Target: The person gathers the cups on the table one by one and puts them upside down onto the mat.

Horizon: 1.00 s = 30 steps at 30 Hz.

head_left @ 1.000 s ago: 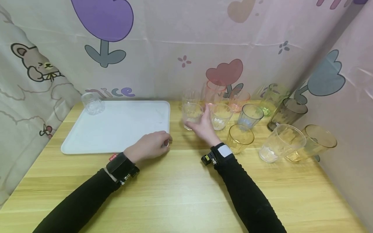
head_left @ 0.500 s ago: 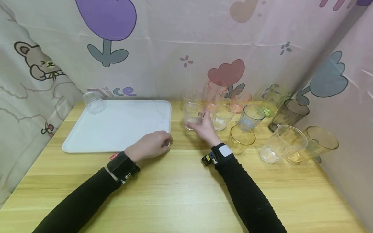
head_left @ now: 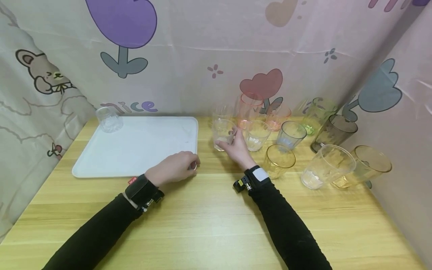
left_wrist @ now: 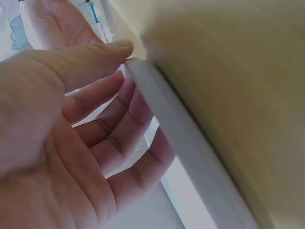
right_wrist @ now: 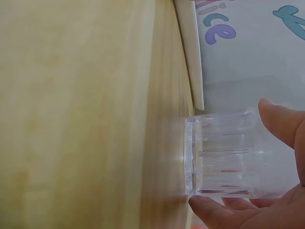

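A small clear glass (head_left: 222,134) is gripped by the right hand (head_left: 236,148), thumb and fingers curled round its sides, base seemingly on the worktop (head_left: 209,217) just right of the white tray (head_left: 135,150). The tray's near corner is pinched by the left hand (head_left: 173,168). Honestly, the risk is the crowd: other glasses (head_left: 257,135) are packed right beside it, so one could easily get clipped and tipped if it's lifted carelessly. Smooth plastic-looking sides could also be lost from a loose grip.
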Available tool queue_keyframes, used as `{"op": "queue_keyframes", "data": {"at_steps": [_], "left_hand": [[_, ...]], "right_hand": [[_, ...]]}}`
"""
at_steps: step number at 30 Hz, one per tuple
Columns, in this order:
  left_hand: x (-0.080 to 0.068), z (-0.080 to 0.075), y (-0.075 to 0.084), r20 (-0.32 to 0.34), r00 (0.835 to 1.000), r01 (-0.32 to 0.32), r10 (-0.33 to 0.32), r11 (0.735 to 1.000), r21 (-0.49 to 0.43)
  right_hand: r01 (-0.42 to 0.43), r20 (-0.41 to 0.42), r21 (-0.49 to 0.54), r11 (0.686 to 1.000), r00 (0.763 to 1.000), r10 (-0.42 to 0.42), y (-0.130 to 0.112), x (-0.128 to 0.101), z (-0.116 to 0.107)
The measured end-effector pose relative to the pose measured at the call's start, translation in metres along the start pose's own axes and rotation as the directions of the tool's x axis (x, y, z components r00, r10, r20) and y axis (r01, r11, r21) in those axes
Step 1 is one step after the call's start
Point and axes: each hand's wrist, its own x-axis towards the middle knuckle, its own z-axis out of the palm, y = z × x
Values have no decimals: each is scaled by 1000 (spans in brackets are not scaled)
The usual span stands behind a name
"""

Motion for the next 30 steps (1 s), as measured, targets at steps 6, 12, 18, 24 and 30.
{"op": "queue_keyframes", "data": {"at_steps": [6, 12, 18, 24, 30], "left_hand": [[1, -5, 2, 32, 999, -2, 2, 1000, -11], [1, -6, 2, 23, 999, 26, -25, 999, -30], [3, -13, 7, -115, 992, 48, -56, 997, -68], [8, -20, 9, -330, 940, 45, -87, 990, -133], [15, -22, 11, -462, 883, -9, -80, 982, -187]], "right_hand": [[9, -1, -16, 1000, 1000, -9, 2, 0, 1], [15, 2, 10, 1000, 1000, -15, 0, -1, 2], [-7, -8, 94, 996, 1000, 8, -6, -5, 2], [-10, -36, 194, 981, 999, 17, -12, -9, 5], [10, -4, 484, 875, 1000, -9, -21, -11, 15]]}}
